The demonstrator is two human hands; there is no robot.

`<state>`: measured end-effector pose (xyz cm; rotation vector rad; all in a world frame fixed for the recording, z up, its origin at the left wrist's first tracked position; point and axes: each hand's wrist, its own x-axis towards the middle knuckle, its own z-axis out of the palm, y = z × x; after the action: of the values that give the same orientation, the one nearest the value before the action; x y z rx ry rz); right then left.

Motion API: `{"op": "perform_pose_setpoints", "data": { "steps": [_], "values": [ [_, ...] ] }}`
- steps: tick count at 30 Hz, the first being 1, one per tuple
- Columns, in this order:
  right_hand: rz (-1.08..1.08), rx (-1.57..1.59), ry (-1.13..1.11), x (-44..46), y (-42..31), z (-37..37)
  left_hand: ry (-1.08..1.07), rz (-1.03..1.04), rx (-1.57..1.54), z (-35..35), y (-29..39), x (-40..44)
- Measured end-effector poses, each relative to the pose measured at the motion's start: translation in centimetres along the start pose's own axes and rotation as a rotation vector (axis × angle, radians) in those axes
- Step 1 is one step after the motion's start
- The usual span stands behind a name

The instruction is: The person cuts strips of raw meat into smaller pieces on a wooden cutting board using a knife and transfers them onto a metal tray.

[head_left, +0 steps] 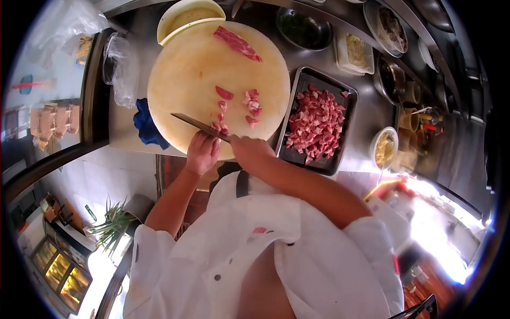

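Observation:
A knife (pixel 192 122) crosses the lower part of a round cutting board (pixel 180 74), its handle wrapped in my right hand (pixel 251 152). Just below the blade, my left hand (pixel 203 151) has its fingers bent together against raw meat (pixel 219 127), most of which they hide. Small cut bits of meat (pixel 222 106) and one larger slice (pixel 224 93) lie above the blade. To their right is a little group of meat cubes (pixel 252 103). A long strip of raw meat (pixel 237 43) rests near the board's far edge.
Right of the board, a dark tray (pixel 283 150) holds a heap of diced meat (pixel 316 122). A blue cloth (pixel 149 125) and a plastic bag (pixel 121 72) lie at left. Bowls stand behind, including one with greens (pixel 300 29); a small yellow-filled bowl (pixel 384 148) sits right.

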<state>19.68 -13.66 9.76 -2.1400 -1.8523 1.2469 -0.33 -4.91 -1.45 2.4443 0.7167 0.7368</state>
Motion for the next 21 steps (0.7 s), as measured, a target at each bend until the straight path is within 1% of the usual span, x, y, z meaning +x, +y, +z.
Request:
{"op": "perform_pose_setpoints", "data": {
  "steps": [3,5,6,9,10,13,14,21],
  "values": [
    [-0.080,-0.029,0.096,3.4,-0.2,1.0,0.015,0.031,-0.010,-0.2,0.4,0.5],
    [-0.127,0.031,0.160,4.6,1.7,0.7,-0.018,0.042,-0.025,-0.3,0.2,0.3],
    [-0.152,0.059,0.190,4.7,2.5,0.3,-0.032,0.045,-0.032,-0.3,0.0,0.3],
    [-0.137,-0.010,0.253,2.8,3.2,-0.6,0.047,-0.028,-0.022,-1.1,0.8,-0.8],
    [-0.063,-0.018,0.145,1.4,2.3,-2.0,0.045,-0.027,-0.016,-1.1,0.9,-1.3],
    [-0.056,-0.134,-0.018,-2.0,1.4,-2.5,0.044,-0.008,-0.004,-0.9,1.0,-1.5],
    [-0.036,-0.120,-0.061,-3.0,0.9,-2.5,0.040,-0.005,-0.003,-0.8,1.0,-1.4],
    [0.051,0.000,-0.106,-5.7,-0.2,-1.7,0.000,0.001,0.022,-0.6,0.7,-1.5]
  ]
}}
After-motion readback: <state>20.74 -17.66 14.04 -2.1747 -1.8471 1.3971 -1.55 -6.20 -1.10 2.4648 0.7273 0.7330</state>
